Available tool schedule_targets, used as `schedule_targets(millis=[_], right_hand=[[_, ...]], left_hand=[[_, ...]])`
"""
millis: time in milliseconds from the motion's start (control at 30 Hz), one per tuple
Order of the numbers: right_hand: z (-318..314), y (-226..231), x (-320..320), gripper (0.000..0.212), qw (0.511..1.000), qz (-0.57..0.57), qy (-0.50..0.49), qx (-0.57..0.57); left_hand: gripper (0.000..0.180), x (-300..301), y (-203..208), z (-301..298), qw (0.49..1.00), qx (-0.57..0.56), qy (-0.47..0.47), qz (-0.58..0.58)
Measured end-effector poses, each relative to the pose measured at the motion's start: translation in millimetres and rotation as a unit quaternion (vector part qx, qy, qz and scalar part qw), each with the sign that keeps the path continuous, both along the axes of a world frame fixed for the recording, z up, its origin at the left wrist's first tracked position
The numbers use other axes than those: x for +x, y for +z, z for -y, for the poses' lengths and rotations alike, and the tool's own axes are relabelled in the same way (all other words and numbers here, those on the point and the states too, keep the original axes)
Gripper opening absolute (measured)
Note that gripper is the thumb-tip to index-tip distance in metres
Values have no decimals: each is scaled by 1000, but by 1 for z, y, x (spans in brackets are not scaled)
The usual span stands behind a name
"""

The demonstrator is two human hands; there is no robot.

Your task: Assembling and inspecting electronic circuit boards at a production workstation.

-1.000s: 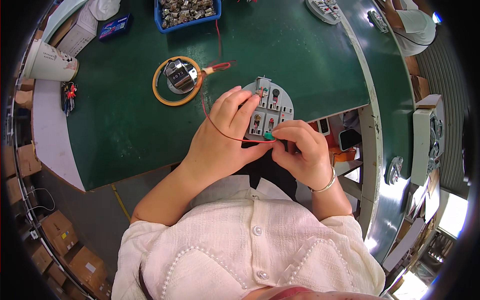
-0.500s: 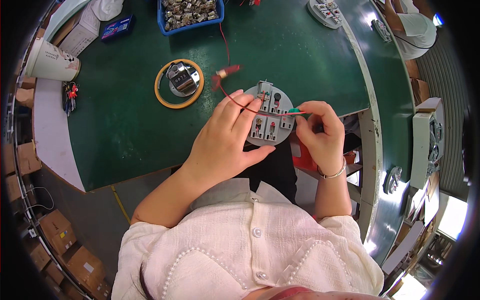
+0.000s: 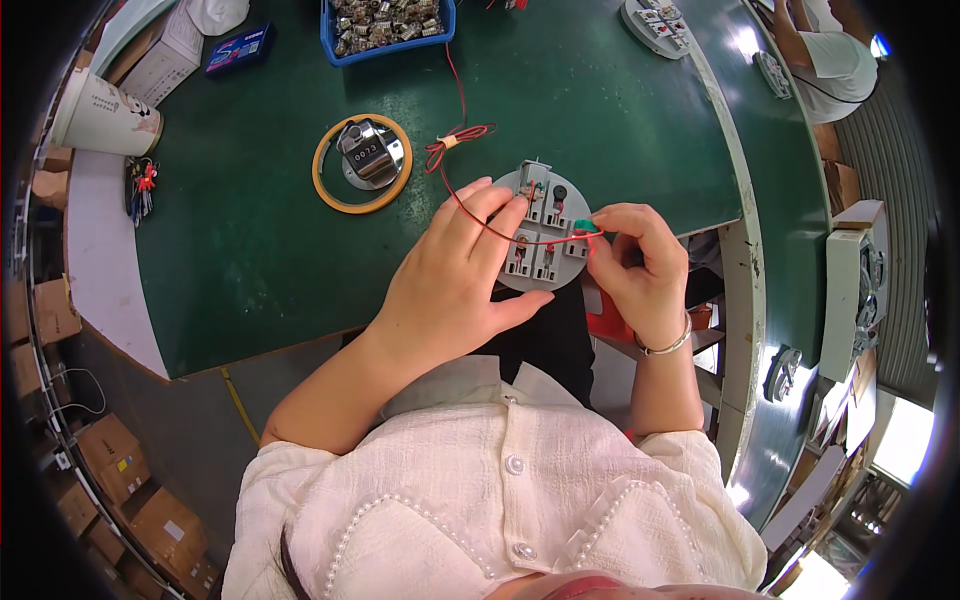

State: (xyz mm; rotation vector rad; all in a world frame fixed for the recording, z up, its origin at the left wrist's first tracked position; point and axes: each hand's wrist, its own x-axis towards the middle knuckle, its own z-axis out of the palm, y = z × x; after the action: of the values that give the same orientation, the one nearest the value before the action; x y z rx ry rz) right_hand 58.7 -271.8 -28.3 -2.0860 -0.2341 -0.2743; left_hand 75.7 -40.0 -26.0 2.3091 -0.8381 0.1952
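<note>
A round grey base point(image 3: 580, 262) with small electrical parts, including a black round piece and green and red bits, sits at the table's near edge. My left hand point(image 3: 440, 260) holds it at its left and near rim, fingers extended and thumb spread along the near side. At the right rim, my right hand point(image 3: 640, 255) pinches a small green-ended piece point(image 3: 586, 227) with a red and dark wire point(image 3: 490, 228). The wire crosses above the base and my left fingers to a tied coil point(image 3: 455, 141). The fingertips hide exactly what the green end touches.
A blue bin point(image 3: 388, 45) of small metal bulb-like parts stands at the back. A tally counter point(image 3: 368, 155) lies inside a yellow ring point(image 3: 318, 180). A paper cup point(image 3: 105, 115) and a blue box point(image 3: 240, 50) are left. Another grey base point(image 3: 650, 30) sits far right.
The wire coil, blurred before, now lies still and loosely looped. The wire sags lower across the base. Both hands keep nearly the same position.
</note>
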Motion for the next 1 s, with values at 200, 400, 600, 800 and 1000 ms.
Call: schedule_targets(millis=[200,400,600,800,1000], right_hand=[[2,1,-15,28,995,-46,9,84],[-4,5,-15,28,1000,12,25,-12],[-5,4,-16,28,998,-3,22,53],[-30,22,-19,33,999,21,-17,21],[-33,26,-32,51,973,20,38,-228]], left_hand=[[84,-2,-1,0,1000,7,1,-4],[86,0,-2,0,1000,1,-3,-6],[89,0,-1,-4,1000,-6,-2,-2],[87,2,10,-9,998,-47,-39,17],[51,-13,1,-32,935,-329,-21,-129]])
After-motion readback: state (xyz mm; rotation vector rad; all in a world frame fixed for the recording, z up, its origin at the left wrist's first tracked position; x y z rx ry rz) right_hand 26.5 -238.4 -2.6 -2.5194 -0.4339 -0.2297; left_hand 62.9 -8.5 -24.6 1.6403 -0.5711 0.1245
